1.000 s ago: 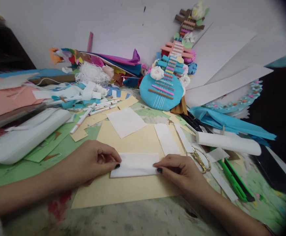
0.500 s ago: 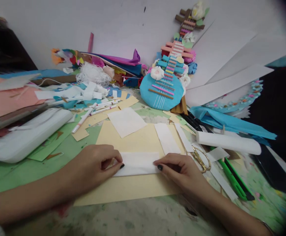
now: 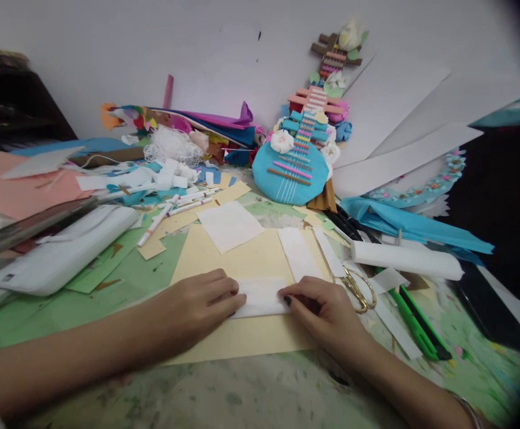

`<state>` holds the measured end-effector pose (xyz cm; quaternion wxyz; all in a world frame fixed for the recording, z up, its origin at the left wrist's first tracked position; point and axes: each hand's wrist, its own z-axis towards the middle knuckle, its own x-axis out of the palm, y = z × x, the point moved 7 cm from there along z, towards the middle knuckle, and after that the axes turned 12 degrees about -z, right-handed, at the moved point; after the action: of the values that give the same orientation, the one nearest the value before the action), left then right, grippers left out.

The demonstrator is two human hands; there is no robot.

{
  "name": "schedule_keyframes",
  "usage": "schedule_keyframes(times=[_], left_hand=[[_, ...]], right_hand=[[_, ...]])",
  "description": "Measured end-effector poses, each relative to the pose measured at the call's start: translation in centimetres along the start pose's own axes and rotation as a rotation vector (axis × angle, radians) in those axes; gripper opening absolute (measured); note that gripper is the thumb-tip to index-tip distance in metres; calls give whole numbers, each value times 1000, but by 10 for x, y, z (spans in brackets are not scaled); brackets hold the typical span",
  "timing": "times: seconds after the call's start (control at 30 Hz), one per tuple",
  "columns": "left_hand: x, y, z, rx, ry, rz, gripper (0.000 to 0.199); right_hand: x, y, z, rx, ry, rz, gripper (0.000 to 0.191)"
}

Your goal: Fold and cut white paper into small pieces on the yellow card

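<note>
A folded white paper strip (image 3: pixel 262 297) lies on a pale yellow sheet (image 3: pixel 237 342) in front of me. My left hand (image 3: pixel 201 304) rests over the strip's left part, its fingers closed together on the paper. At the right end, my right hand (image 3: pixel 327 307) pinches the strip between thumb and index finger. Behind the strip lie a square white paper (image 3: pixel 229 225) and a white rectangle (image 3: pixel 300 253). Gold scissors (image 3: pixel 359 289) are just to the right of my right hand.
On the right are a green cutter (image 3: pixel 418 328) and a white roll (image 3: pixel 406 259). A white case (image 3: pixel 65 250) and paper scraps sit at left. A blue paper instrument (image 3: pixel 290 170) leans on the wall behind.
My left hand has slid right along the strip, covering more of its left part. My right hand stays at the right end. The camera view has shifted slightly.
</note>
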<state>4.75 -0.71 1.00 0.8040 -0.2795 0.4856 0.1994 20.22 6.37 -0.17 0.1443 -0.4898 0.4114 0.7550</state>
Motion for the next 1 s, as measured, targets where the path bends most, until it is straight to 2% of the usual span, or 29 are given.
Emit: schedule_keyframes(times=[0.17, 0.37, 0.47, 0.57, 0.6, 0.7, 0.83, 1.0], left_hand=[[3, -7, -1, -19, 47, 91, 34], [7, -16, -12, -96, 28, 206, 44], [11, -22, -17, -129, 49, 232, 50], [12, -25, -17, -169, 52, 218, 54], [12, -26, -17, -182, 53, 210, 55], [13, -27, -16, -203, 55, 196, 54], [14, -27, -18, -206, 41, 185, 51], [16, -26, -20, -194, 45, 143, 52]], right_hand=[[-3, 5, 0, -39, -36, -51, 21], [-11, 2, -3, -72, -138, -72, 20], [-19, 13, -10, -183, -256, -188, 21], [-18, 39, -21, -385, -357, -347, 25], [-13, 48, -25, -462, -351, -386, 25], [13, 69, -35, -642, -215, -490, 34], [35, 68, -35, -574, -74, -598, 47], [35, 66, -35, -547, -89, -649, 47]])
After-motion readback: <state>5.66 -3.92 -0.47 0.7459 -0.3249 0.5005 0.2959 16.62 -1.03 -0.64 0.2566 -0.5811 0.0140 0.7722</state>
